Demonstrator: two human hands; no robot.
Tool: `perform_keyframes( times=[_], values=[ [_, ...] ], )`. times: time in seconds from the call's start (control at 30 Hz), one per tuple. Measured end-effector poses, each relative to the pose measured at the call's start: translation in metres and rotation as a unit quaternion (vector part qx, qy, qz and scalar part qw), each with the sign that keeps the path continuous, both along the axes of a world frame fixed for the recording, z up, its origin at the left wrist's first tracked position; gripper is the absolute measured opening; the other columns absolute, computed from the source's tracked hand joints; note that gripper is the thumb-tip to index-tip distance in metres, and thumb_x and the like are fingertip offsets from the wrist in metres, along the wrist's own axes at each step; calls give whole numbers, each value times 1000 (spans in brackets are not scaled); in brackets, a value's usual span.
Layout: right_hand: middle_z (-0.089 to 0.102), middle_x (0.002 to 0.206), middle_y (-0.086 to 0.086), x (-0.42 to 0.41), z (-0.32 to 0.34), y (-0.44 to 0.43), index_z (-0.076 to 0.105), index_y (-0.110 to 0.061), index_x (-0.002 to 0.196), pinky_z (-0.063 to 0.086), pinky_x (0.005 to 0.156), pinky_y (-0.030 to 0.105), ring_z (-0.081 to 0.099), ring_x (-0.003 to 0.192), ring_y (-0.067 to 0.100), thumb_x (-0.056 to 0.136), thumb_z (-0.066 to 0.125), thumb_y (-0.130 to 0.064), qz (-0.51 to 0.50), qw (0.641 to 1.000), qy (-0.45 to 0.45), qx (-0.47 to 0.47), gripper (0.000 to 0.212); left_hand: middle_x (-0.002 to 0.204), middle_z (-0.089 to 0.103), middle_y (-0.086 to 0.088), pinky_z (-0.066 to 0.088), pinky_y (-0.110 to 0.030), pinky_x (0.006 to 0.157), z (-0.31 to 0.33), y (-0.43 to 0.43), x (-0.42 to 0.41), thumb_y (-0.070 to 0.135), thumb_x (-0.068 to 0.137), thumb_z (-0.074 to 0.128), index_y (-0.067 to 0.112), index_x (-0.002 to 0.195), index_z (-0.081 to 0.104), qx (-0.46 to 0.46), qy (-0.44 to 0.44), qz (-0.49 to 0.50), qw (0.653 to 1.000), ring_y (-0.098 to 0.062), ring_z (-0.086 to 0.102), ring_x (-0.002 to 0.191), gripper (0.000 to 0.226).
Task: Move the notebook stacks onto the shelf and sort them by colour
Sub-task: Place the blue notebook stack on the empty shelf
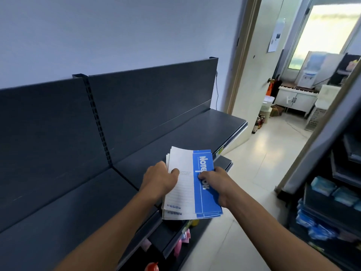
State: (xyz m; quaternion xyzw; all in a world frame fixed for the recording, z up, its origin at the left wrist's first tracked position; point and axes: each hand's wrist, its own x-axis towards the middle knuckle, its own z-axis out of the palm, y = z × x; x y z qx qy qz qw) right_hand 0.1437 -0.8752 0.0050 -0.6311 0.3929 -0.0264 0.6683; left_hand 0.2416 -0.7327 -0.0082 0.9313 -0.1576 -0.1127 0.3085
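A stack of notebooks [187, 192] with white covers and a blue "Notebook" band hangs over the front edge of the dark shelf [175, 137]. My left hand [160, 180] grips the stack's left side, thumb on the white cover. My right hand [216, 182] grips its right side, fingers curled over the blue band. The stack lies roughly flat, with its far end over the shelf board. Whether it touches the board I cannot tell.
A dark back panel [152, 98] rises behind the shelf. Lower shelves hold pink and red items [181, 243]. At the right stands another rack with blue packs [316, 220]. A doorway [277, 114] opens onto a tiled room beyond.
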Motion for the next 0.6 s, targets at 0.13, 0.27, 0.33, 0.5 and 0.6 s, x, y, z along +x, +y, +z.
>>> perform_keyframes(
  times=[0.13,0.27,0.33,0.5,0.6],
  values=[
    [75,102,18,41,-1,-16,51,-8,110,59,61,35,72,70,27,98,63,-9,16,1000,8,-1,17,92,64,3,42,-29,57,-3,-10,35,42,97,53,13,101,59,3,6,2,1000,-15,61,78,31],
    [73,109,17,75,-11,-30,49,-7,118,58,56,33,71,74,27,99,63,-9,20,1000,8,-9,24,97,64,2,46,-30,62,-6,-19,62,41,98,53,12,105,59,2,17,9,1000,-16,63,83,31],
    [73,113,20,90,-16,-37,49,-6,122,60,60,35,72,81,29,99,64,-11,32,999,15,-4,28,98,63,3,42,-27,57,-11,-25,74,42,99,54,13,106,57,2,20,16,1000,-12,60,78,29],
    [73,111,19,132,-31,-61,52,-9,118,60,79,48,74,96,38,97,63,-11,52,999,7,-12,24,98,64,4,38,-26,52,-21,-42,103,43,97,54,15,109,56,-7,28,61,998,-10,59,77,30],
    [73,111,21,156,-41,-76,56,-10,113,59,92,55,73,95,38,95,62,-6,86,996,11,-28,20,92,60,4,37,-28,53,-34,-53,116,44,96,54,14,104,54,2,48,100,994,-11,57,75,32]
  ],
)
